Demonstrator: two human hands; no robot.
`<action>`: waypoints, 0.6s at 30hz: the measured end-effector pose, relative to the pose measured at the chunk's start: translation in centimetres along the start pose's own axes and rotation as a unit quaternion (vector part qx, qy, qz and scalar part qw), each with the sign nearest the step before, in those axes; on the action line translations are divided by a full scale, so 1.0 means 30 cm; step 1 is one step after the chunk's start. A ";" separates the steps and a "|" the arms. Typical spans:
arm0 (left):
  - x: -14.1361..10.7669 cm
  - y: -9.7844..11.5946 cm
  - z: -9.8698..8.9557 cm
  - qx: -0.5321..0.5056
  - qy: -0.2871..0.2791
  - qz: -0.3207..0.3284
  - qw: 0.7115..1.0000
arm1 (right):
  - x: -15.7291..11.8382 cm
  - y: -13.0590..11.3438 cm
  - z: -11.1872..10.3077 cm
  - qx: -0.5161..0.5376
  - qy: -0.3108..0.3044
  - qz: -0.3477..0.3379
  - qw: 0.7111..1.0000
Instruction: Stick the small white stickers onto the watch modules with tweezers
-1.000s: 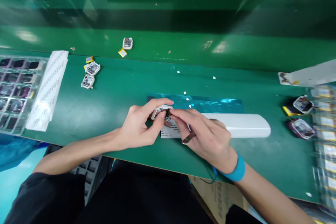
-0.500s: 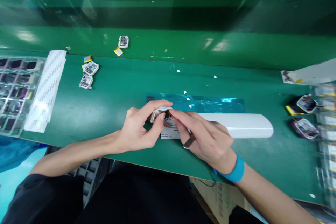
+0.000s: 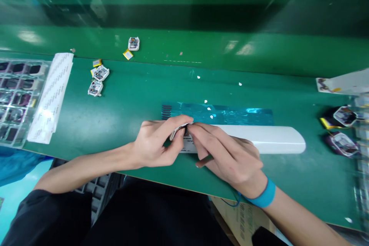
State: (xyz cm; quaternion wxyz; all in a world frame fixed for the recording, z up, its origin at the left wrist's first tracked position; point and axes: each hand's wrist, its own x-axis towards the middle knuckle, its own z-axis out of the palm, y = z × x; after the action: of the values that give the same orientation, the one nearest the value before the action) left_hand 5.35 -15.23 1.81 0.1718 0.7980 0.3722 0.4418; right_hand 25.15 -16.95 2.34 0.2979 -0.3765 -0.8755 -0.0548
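Observation:
My left hand is closed round a small white watch case, thumb and forefinger gripping it tilted on edge. Its dark inside is mostly hidden by my fingers. My right hand, with a blue wrist band, pinches at the right end of the case; what its fingertips hold there is too small to tell. A thin, flat, brownish metal tool sticks out from under the right palm. Beneath the hands lie a printed white sheet and a long white rounded bar.
Blue film lies behind the bar. Open white watch cases with yellow batteries sit at left and on the back ledge. A clear tray and paper strips are far left. Dark cases lie right, near another tray.
The watch case has tilted further, showing less of its inside. My right hand has shifted slightly right and down, its fingertips still at the case. The view has moved a little.

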 end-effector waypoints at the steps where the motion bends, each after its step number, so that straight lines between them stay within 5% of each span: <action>1: 0.001 -0.001 0.001 0.002 -0.001 -0.001 1.000 | -0.001 -0.001 0.008 -0.010 0.006 0.008 1.000; 8: 0.025 0.005 -0.011 -0.191 -0.036 -0.172 0.966 | 0.022 0.034 0.028 0.102 0.036 0.066 0.992; 14: 0.027 -0.001 -0.002 -0.271 -0.050 -0.224 0.935 | 0.022 0.049 0.022 0.084 0.035 0.055 0.994; 18: 0.033 0.001 -0.010 -0.371 -0.104 -0.260 0.885 | 0.016 0.051 0.022 0.068 0.058 0.056 0.994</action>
State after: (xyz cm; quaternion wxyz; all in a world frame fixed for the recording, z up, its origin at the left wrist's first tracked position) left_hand 5.45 -14.52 2.55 0.6018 0.5921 0.3551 0.4015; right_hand 25.64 -15.35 1.86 0.3752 -0.3999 -0.8362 -0.0004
